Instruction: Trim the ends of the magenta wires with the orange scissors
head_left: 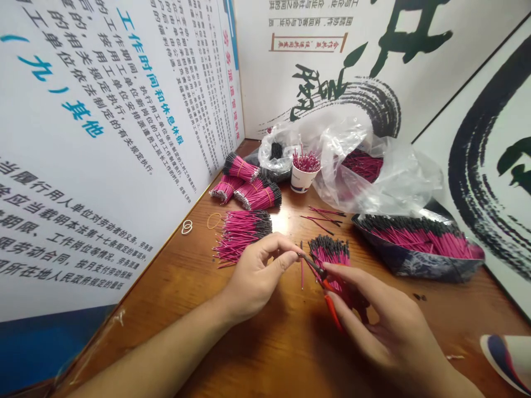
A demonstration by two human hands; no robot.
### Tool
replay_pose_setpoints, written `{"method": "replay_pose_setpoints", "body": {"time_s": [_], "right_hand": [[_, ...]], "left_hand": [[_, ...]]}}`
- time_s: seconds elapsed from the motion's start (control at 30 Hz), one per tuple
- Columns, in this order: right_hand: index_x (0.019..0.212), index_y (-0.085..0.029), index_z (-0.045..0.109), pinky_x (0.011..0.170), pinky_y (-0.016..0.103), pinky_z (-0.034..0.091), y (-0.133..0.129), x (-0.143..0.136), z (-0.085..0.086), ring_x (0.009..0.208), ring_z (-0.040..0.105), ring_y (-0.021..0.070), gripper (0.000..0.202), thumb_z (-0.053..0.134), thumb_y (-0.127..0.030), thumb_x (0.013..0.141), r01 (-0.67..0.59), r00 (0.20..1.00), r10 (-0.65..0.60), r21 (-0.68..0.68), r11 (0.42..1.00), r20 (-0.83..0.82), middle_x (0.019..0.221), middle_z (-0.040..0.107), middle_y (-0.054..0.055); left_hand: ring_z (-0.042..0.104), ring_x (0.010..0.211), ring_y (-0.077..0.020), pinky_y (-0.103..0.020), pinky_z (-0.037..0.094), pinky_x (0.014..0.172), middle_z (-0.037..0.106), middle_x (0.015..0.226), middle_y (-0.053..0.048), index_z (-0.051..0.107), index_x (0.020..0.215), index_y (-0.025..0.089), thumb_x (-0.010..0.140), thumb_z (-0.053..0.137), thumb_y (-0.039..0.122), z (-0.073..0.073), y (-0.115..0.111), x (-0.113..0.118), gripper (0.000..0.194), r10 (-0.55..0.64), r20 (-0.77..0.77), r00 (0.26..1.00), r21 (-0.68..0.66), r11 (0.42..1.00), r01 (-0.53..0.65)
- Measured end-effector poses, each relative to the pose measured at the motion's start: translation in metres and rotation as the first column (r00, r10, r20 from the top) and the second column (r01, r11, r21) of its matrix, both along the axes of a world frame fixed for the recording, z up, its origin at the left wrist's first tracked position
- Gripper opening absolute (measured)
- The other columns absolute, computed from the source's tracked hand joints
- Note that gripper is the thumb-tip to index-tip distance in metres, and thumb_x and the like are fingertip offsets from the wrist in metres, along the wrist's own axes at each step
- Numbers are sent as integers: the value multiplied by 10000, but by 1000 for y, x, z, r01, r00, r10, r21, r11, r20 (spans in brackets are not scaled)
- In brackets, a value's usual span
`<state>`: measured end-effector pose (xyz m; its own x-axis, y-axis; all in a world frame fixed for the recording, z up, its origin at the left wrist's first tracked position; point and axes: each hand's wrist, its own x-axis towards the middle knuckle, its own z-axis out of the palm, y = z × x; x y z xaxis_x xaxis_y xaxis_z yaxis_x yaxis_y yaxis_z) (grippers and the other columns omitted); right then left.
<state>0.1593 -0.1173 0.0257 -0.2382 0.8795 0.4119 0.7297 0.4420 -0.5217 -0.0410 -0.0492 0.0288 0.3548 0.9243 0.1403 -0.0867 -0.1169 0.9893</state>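
Observation:
My right hand (385, 315) is wrapped round small pliers (318, 269) with red handles and dark jaws. The jaw tips meet the fingertips of my left hand (258, 273), whose thumb and forefinger are pinched together; what lies between them is too small to make out. Right by those fingertips is a single thin pink wire (302, 273); I cannot tell whether it is held or lies on the table. Behind the pliers lies a pile of pink wires with black ends (329, 250). Another flat pile of such wires (243, 232) is beyond my left hand.
Banded wire bundles (257, 193) are stacked at the back left, beside a paper cup (305, 179) of wires. Clear plastic bags (344, 182) stand behind. A dark tray (418, 265) full of wires is at right. Loose wires (323, 218) and a rubber band (214, 221) lie on the wooden table.

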Motion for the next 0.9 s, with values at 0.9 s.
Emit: {"method": "replay_pose_setpoints", "body": {"time_s": [0.9], "right_hand": [[1222,-202,612,583,218,564,2,7,5,638,720,134,304,534,-163,930,-69,995,67,24,997,74,904,780,48]], "left_hand": [[565,779,-151,-268,438,745,621,793,-29,687,814,154,903,599,202,-1,1,-1,134,9,-94,996,78,997,-2]]}}
